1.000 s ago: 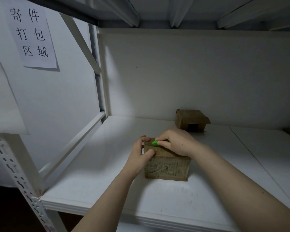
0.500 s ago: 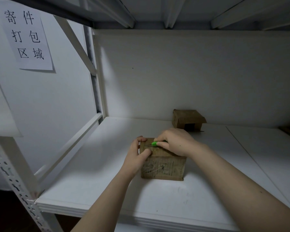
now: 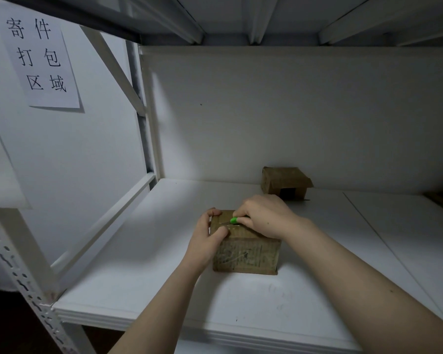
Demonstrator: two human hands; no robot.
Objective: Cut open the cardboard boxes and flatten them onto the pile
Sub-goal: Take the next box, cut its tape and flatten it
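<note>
Head view: a taped cardboard box [image 3: 246, 254] sits on the white shelf [image 3: 138, 277]. The left hand [image 3: 207, 238] curls round its 9 o'clock edge, thumb on top. The right hand [image 3: 264, 215] pinches a green-handled cutter [image 3: 233, 220], with the blade laid along the top seam and the tip aimed at that thumb. A slip toward 9 o'clock could nick it, likeliest if tape snags the blade. A second box [image 3: 284, 182] waits at 1 o'clock. No pile is in sight.
</note>
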